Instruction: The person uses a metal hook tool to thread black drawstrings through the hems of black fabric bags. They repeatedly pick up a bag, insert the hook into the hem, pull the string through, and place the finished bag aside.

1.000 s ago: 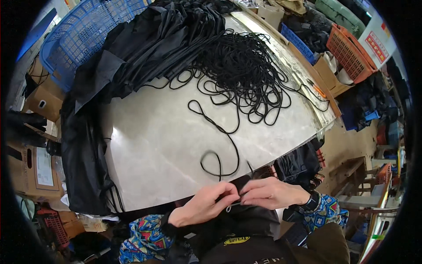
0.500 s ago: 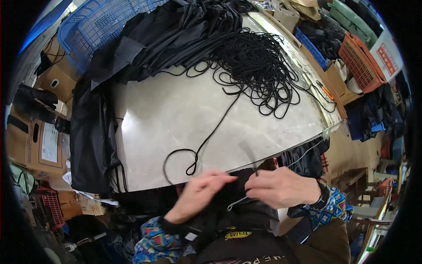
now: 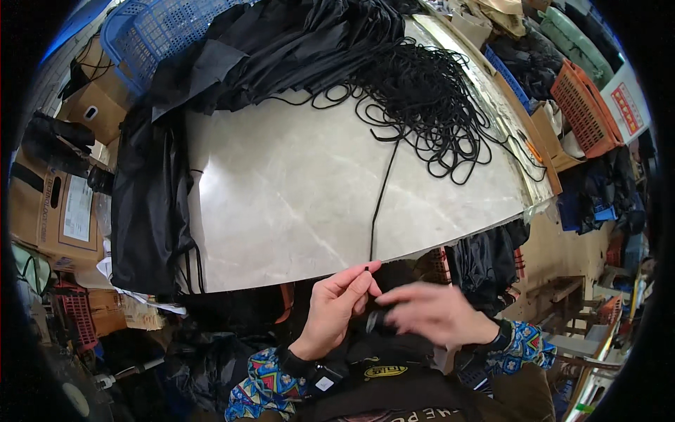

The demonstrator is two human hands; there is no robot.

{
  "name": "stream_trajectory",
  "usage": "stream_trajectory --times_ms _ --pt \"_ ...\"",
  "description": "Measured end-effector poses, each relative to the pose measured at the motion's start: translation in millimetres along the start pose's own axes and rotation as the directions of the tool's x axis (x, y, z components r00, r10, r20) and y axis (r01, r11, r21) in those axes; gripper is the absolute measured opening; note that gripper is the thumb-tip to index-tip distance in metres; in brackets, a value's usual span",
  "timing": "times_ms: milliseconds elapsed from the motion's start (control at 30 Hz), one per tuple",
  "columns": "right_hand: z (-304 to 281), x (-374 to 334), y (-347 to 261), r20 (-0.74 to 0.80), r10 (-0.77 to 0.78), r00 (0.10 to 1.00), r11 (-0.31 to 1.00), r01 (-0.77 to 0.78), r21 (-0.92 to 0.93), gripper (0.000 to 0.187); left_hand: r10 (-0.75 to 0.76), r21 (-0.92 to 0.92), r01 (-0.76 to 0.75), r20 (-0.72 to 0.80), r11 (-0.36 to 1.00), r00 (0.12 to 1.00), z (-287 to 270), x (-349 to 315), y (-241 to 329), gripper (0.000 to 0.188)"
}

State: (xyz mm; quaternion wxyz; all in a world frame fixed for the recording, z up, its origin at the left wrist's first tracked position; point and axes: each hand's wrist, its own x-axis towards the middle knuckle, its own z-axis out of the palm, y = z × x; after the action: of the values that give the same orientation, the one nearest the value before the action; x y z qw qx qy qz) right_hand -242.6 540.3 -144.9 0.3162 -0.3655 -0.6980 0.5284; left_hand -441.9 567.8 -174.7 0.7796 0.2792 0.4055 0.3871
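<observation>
My left hand (image 3: 336, 307) is closed in a pinch on a thin black cord (image 3: 382, 200) just past the near edge of the table, with a short dark tip showing between thumb and forefinger. From there the cord runs taut up the table to a tangled heap of black cord (image 3: 429, 98). My right hand (image 3: 439, 313) is close by on the right, its fingers smeared by motion. A small blurred grey thing (image 3: 371, 322) shows by its fingertips; I cannot make out whether the hand holds it.
Gathered black fabric (image 3: 295, 53) covers the table's far side, and more black fabric (image 3: 151, 211) hangs over the left edge. A blue plastic basket (image 3: 158, 42) stands at the far left. Cardboard boxes (image 3: 67, 218) are on the left, an orange crate (image 3: 583, 105) on the right.
My left hand has moved right and up and now pinches the cord. The loop of cord on the table has been pulled straight. The grey looped wire by my right hand has mostly gone from sight.
</observation>
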Motion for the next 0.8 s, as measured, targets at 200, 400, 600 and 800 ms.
stream_trajectory --times_ms 200,400,600,800 --pt "0 10 2 -0.329 -0.022 0.944 0.938 -0.094 -0.333 0.019 0.087 0.165 -0.081 -0.027 0.983 0.996 9 -10 1 0.022" --pt "0 10 3 -0.444 -0.145 0.884 0.877 -0.093 -0.472 0.025 0.205 0.185 -0.194 -0.045 0.963 0.978 6 -9 -4 0.022" --pt "4 10 6 -0.420 -0.137 0.897 0.894 -0.071 -0.443 0.025 0.188 0.102 -0.181 -0.068 0.978 0.980 10 -7 -2 0.023" --pt "9 9 9 -0.386 -0.110 0.916 0.917 -0.056 -0.395 0.021 0.191 0.143 -0.178 -0.080 0.974 0.978 8 -7 -1 0.024"
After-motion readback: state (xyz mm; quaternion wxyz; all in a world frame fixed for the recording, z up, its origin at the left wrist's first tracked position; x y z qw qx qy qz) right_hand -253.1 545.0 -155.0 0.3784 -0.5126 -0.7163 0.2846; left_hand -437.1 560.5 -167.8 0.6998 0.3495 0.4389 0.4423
